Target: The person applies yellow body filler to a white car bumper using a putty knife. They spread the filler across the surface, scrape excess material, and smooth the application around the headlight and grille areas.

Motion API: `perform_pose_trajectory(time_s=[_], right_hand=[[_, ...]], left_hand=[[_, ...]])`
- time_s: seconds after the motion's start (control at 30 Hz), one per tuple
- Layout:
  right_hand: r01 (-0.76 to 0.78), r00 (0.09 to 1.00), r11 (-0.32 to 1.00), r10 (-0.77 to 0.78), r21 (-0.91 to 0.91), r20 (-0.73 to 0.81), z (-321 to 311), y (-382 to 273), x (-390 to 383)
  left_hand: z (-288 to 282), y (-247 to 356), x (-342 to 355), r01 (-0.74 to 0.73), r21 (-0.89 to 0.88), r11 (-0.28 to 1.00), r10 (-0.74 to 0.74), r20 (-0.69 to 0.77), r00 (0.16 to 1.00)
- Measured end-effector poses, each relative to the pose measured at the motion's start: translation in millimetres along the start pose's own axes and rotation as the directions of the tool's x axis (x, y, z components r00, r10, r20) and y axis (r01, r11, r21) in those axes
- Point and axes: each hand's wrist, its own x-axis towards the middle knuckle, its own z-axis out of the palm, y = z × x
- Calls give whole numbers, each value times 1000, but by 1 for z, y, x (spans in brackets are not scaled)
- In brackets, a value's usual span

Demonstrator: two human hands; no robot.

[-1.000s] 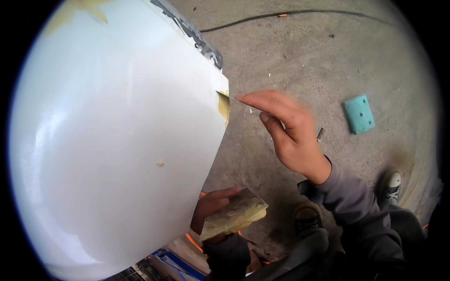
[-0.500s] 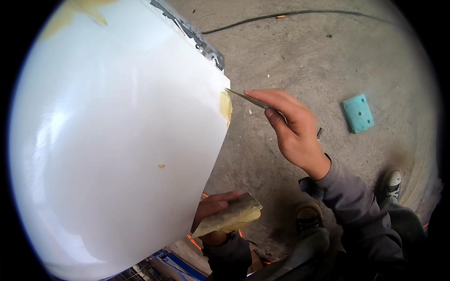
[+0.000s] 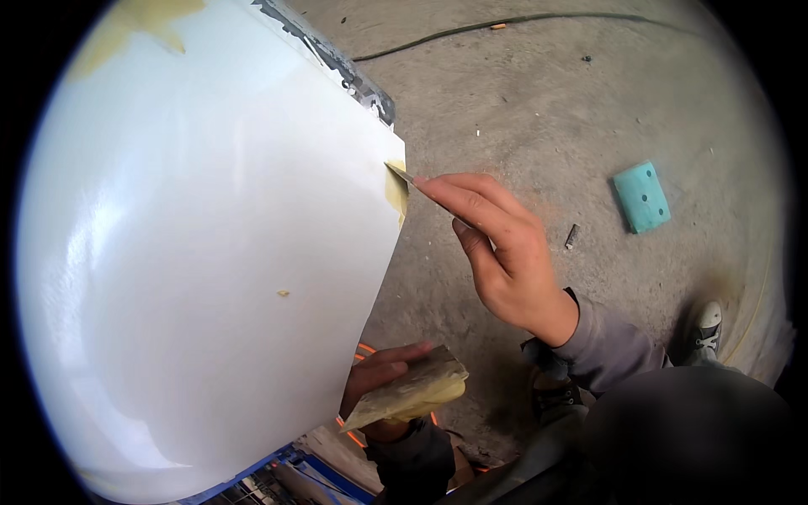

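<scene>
My right hand (image 3: 518, 252) pinches a thin putty spreader (image 3: 406, 176), seen nearly edge-on, between thumb and fingers. Its tip touches a patch of yellow filler (image 3: 396, 202) at the right edge of a large white car panel (image 3: 210, 244). Lower down, beside the panel's lower right edge, my left hand (image 3: 374, 377) grips a flat putty board (image 3: 396, 391), partly behind it. A thick lump of yellow filler (image 3: 439, 396) clings to the board's right side. A small yellow fleck (image 3: 284, 294) sits on the panel, and a larger yellow area (image 3: 126, 34) covers its upper left.
A turquoise block with dark holes (image 3: 642, 198) lies on the concrete floor (image 3: 505, 109). A dark hose (image 3: 471, 32) crosses the far floor. Below the panel are blue-edged items (image 3: 328, 480) and an orange cord (image 3: 360, 349). A dark rounded shape (image 3: 699, 429) covers the lower right.
My right hand has moved left and slightly down, bringing the spreader's tip over the filler patch. The left hand and board stay nearly still. A dark rounded shape has appeared at lower right.
</scene>
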Motion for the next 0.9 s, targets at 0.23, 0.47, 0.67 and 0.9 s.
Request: perform_pose_trajectory(time_s=[0.23, 0.47, 0.67, 0.9], right_hand=[[-60, 988, 995, 49, 77, 145, -16, -19, -37], [-392, 803, 552, 595, 736, -19, 15, -3, -11], [-357, 786, 437, 618, 825, 13, 40, -36, -41], [-467, 878, 528, 373, 709, 301, -52, -29, -62]], left_hand=[[-6, 1, 2, -44, -153, 987, 59, 90, 994], [1, 5, 3, -90, -100, 991, 93, 28, 995], [-3, 8, -6, 1, 72, 997, 2, -44, 999], [7, 16, -17, 345, 32, 938, -345, -4, 939]])
